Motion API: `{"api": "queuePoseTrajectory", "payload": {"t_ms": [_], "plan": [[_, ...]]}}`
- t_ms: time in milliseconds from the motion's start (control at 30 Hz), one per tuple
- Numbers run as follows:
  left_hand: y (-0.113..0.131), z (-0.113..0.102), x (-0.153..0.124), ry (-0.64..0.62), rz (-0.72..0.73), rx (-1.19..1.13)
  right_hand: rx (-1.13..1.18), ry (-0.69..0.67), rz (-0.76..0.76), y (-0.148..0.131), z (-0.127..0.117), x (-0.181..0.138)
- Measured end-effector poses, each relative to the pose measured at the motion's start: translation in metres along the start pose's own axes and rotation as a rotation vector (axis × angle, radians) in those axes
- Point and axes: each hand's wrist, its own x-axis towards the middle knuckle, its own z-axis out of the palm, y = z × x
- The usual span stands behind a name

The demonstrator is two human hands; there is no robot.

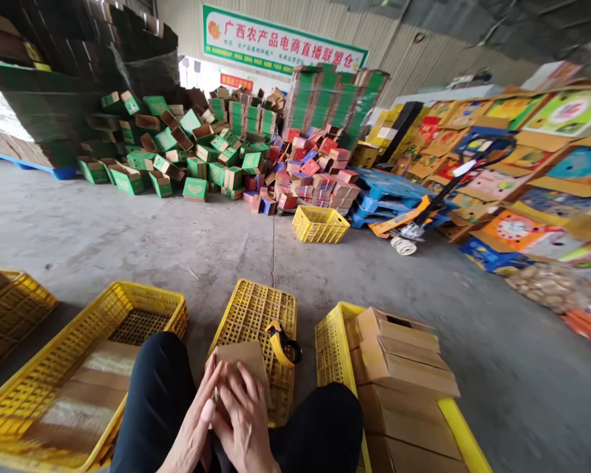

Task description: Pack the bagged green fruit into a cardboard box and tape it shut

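Both my hands meet low in the middle of the view, between my knees in dark trousers. My left hand (194, 424) presses its fingers against the left side of a small brown cardboard box (243, 360). My right hand (246, 420) lies with its fingers curled over the front of the same box. The box rests on an upturned yellow plastic crate (256, 315). A yellow tape dispenser (284, 343) lies on that crate just right of the box.
A yellow crate (128, 305) at my left holds flat cardboard. Another yellow crate (332, 341) at my right holds several folded brown boxes (404, 368). Across the concrete floor lie heaps of green boxes (177, 157) and red ones (310, 177), a yellow basket (320, 223), blue pallets and a pallet jack (414, 226).
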Motion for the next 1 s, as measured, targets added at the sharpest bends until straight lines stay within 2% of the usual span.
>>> {"api": "queuePoseTrajectory", "payload": {"t_ms": [167, 400, 500, 600, 733, 833, 900, 1000], "plan": [[0.018, -0.029, -0.011, -0.009, 0.084, 0.23, 0.1, 0.061, 0.007, -0.018, 0.02, -0.003], [0.018, -0.049, -0.012, 0.05, 0.172, 0.588, 0.147, 0.006, 0.044, -0.033, 0.017, -0.028], [0.021, -0.053, -0.002, 0.032, 0.251, 0.721, 0.106, 0.007, 0.059, -0.026, 0.013, -0.041], [0.026, -0.053, 0.009, -0.037, 0.331, 0.814, 0.093, -0.013, 0.053, -0.005, 0.005, -0.044], [0.032, -0.039, 0.014, -0.153, 0.408, 0.894, 0.133, -0.03, 0.023, 0.035, -0.011, -0.038], [0.036, -0.015, 0.01, -0.266, 0.464, 0.91, 0.089, 0.023, 0.083, 0.055, -0.018, -0.039], [0.036, 0.005, 0.009, -0.28, 0.487, 0.897, 0.05, 0.049, 0.121, 0.061, -0.019, -0.044], [0.035, 0.03, 0.014, -0.236, 0.499, 0.891, 0.013, 0.07, 0.159, 0.062, -0.017, -0.054]]}}
